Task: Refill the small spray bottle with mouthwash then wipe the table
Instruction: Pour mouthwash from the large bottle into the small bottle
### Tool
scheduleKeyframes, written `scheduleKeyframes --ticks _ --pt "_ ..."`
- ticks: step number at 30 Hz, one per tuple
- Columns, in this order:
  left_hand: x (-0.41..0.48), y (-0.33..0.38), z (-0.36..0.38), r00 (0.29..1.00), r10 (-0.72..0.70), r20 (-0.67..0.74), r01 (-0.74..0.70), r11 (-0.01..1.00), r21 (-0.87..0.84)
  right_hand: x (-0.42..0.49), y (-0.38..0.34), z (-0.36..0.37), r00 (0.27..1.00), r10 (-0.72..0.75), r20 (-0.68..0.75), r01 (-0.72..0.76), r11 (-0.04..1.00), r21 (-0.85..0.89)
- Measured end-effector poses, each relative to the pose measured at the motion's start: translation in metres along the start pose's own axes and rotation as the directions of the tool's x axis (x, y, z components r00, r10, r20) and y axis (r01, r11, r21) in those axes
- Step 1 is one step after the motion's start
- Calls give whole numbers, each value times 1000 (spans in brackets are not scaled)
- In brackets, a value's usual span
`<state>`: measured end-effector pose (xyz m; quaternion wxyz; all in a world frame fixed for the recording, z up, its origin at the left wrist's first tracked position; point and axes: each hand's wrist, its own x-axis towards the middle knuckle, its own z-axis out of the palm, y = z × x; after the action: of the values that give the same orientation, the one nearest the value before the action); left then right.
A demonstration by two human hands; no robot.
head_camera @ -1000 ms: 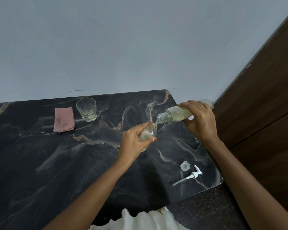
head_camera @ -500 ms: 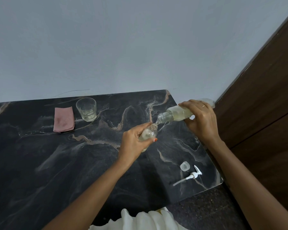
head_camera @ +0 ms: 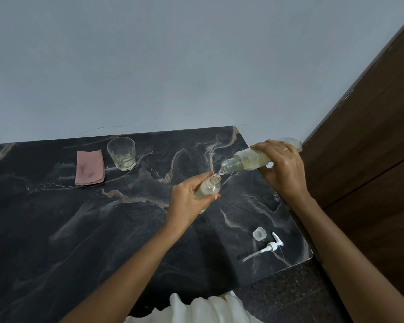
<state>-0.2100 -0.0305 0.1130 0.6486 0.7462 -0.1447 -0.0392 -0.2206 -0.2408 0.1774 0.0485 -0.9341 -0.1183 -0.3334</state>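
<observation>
- Wrapped around the small clear spray bottle (head_camera: 208,188), the left hand (head_camera: 187,203) holds it tilted above the black marble-patterned table (head_camera: 56,229), with its open neck turned toward the larger bottle.
- Clasped in the right hand (head_camera: 282,169), the larger clear bottle of pale yellowish mouthwash (head_camera: 247,160) is held almost level, its mouth just above and beside the small bottle's neck.
- Little is seen to have changed over the last second: both hands and both bottles are kept in nearly the same pose, with the larger bottle perhaps tipped a touch further.
- From this it is judged that pouring is under way and the refill is not finished; pale liquid is visible in the small bottle, but its level cannot be told exactly.
- Near the table's front right corner, well apart from the small bottle, the white pump sprayer with its dip tube (head_camera: 266,249) is laid flat, with a small translucent round cap (head_camera: 259,233) just beside it.
- Toward the table's far left, the folded pink cloth (head_camera: 89,167) is left lying for the wiping step, with an empty-looking clear drinking glass (head_camera: 121,153) just beside it.
- No brand, label or writing can be read on either bottle or elsewhere.
</observation>
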Motion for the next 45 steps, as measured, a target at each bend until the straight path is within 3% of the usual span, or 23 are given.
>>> scheduleKeyframes --ticks 21,28,32,37,45 --pt "0 -2 2 1000 14 6 -14 1000 -9 -5 -5 2 999 35 18 -35 999 24" --pt "-3 -2 4 1000 24 14 -23 1000 -15 -14 -12 7 995 90 36 -92 993 75" --pt "-5 -4 5 1000 12 12 -11 1000 -22 -23 -16 10 977 193 96 -205 968 143" --pt "-7 -11 9 1000 0 21 1 999 -37 -36 -21 16 927 343 153 -374 882 287" --pt "-16 -29 14 997 -43 64 45 999 -26 -67 -13 40 738 588 332 -664 542 515"
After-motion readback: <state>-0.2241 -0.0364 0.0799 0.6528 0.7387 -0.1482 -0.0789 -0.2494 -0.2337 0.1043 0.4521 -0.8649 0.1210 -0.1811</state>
